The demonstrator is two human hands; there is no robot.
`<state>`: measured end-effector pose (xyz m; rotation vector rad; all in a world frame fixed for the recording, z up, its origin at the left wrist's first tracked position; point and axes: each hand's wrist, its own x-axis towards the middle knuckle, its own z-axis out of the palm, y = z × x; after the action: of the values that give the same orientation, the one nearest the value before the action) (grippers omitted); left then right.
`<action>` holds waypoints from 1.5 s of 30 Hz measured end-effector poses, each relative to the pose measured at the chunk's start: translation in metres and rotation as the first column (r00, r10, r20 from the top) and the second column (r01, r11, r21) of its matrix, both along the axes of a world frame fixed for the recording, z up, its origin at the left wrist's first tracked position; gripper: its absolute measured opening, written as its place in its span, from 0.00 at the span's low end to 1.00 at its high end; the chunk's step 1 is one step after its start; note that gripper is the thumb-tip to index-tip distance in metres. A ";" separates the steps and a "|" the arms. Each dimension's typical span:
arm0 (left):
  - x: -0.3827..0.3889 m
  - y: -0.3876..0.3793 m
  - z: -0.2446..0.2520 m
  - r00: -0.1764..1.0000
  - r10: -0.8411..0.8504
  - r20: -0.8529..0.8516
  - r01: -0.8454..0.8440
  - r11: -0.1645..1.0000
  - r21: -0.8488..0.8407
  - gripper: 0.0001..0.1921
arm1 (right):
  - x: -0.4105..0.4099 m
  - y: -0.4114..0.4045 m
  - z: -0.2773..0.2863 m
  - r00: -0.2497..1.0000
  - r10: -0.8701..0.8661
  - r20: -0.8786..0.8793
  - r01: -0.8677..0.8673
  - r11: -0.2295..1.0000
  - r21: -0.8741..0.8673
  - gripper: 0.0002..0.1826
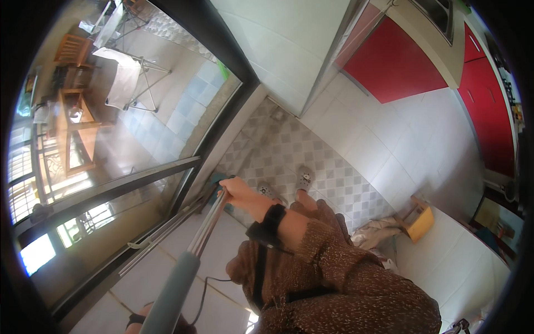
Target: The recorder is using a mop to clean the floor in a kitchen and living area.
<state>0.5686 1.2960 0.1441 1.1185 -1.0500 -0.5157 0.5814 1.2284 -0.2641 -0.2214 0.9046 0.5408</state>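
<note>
My right hand point(233, 191), with a black device strapped at its wrist, is closed round the upper metal part of a long pole point(208, 221). The pole's thick grey-green grip point(173, 288) runs down to the bottom edge, close to the camera. Beyond the hand a teal object point(217, 180) partly shows by the door frame; its kind is unclear. My left hand point(145, 309) shows only in part at the bottom left, behind the grip, with a black band nearby; its fingers are hidden. A thin black cable point(204, 292) hangs beside the grip.
A dark-framed glass sliding door point(246, 83) stands at left, with folding frames and wooden furniture beyond it. My feet in grey clogs point(305, 177) stand on checkered floor tiles point(333, 179). At right are red kitchen cabinets point(392, 62), a yellow box point(420, 223) and crumpled cloth point(375, 234).
</note>
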 end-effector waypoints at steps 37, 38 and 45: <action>-0.053 -0.110 -0.362 0.789 0.569 0.230 -0.596 0.619 0.512 0.10 | -0.020 -0.211 0.347 -0.510 0.335 0.792 -0.083 0.897 -0.434 0.15; -0.056 -0.116 -0.368 0.778 0.585 0.228 -0.607 0.608 0.513 0.10 | -0.016 -0.213 0.346 -0.539 0.278 0.795 -0.148 0.898 -0.414 0.15; -0.028 -0.181 -0.407 0.739 0.671 0.058 -0.518 0.512 0.685 0.04 | -0.003 -0.294 0.295 -0.283 0.373 0.884 0.194 0.924 -0.328 0.13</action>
<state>0.5407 1.1148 -0.2630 1.9253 -0.1821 -0.4293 0.5780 0.9347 0.0306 -0.9710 -0.8601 0.1154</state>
